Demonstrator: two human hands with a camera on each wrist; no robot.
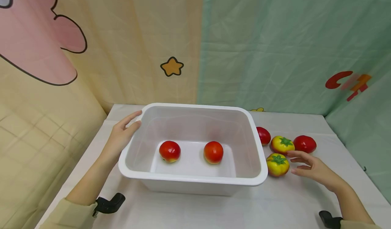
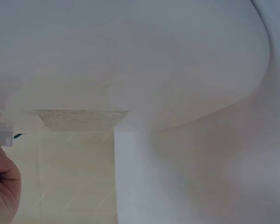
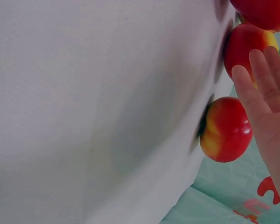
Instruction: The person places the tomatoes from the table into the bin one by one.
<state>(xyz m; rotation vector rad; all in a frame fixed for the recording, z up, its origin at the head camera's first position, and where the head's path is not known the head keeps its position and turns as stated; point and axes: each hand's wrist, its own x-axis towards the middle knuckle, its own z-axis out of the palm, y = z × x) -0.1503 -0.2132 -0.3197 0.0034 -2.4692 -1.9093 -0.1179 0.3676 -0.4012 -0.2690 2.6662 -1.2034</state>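
Note:
A white plastic tub point(image 1: 195, 179) stands on the table with two red tomatoes, one left point(image 1: 169, 151) and one right point(image 1: 213, 152), on its floor. My left hand point(image 1: 120, 135) holds the tub's left rim, thumb lying over the edge; in the left wrist view only a few bent fingers point(image 2: 4, 186) show. Just right of a yellow-red tomato with a green leafy top point(image 1: 277, 165), my right hand point(image 1: 316, 169) hovers, fingers loosely bent and holding nothing. Behind it sit another yellow-red tomato point(image 1: 281, 144) and a red one point(image 1: 304, 144). The tub partly hides a further red one point(image 1: 263, 136).
A white cloth point(image 1: 207, 212) covers the table. Patterned curtains, beige on the left point(image 1: 137, 45) and green on the right point(image 1: 275, 52), hang along the back and sides. A black wrist mount point(image 1: 110, 203) sits on the left forearm, another point(image 1: 330, 219) on the right.

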